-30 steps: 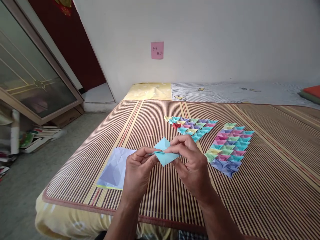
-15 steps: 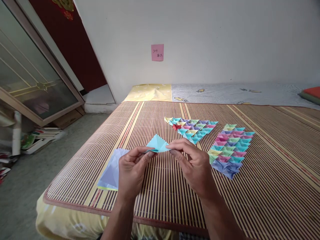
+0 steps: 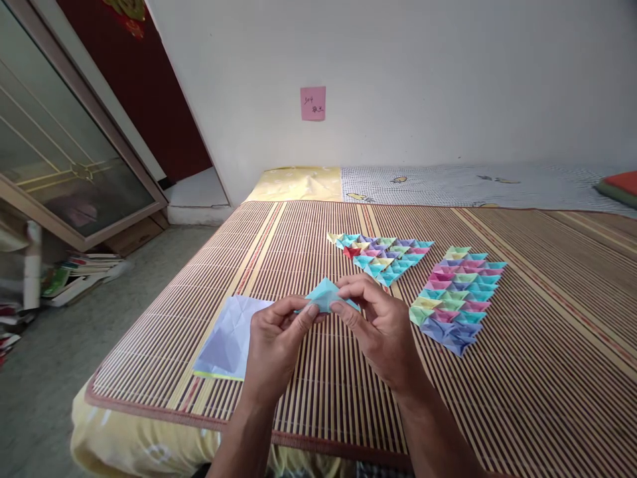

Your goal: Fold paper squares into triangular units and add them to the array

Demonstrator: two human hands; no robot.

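Note:
Both hands pinch one small light-blue folded paper (image 3: 324, 295), its peak pointing away from me. My left hand (image 3: 281, 335) grips its left part between thumb and fingers. My right hand (image 3: 378, 325) holds the right part, thumb on the near face and fingers behind; a blue tip shows past the thumb. The fingers hide some of the folds. To the left of my left hand lie creased lavender paper sheets (image 3: 223, 338) with a yellow-green edge beneath.
Rows of colourful folded paper pieces form a triangular group (image 3: 381, 252) beyond my hands and a longer group (image 3: 460, 292) to the right. All rest on a striped bamboo mat (image 3: 308, 418) over a bed. A pink note (image 3: 313, 103) is on the wall; books (image 3: 84, 272) lie on the floor.
The folded blue paper has shifted slightly right and toward me. My right thumb and fingers have moved inward over its right side, and my left hand has come a little right.

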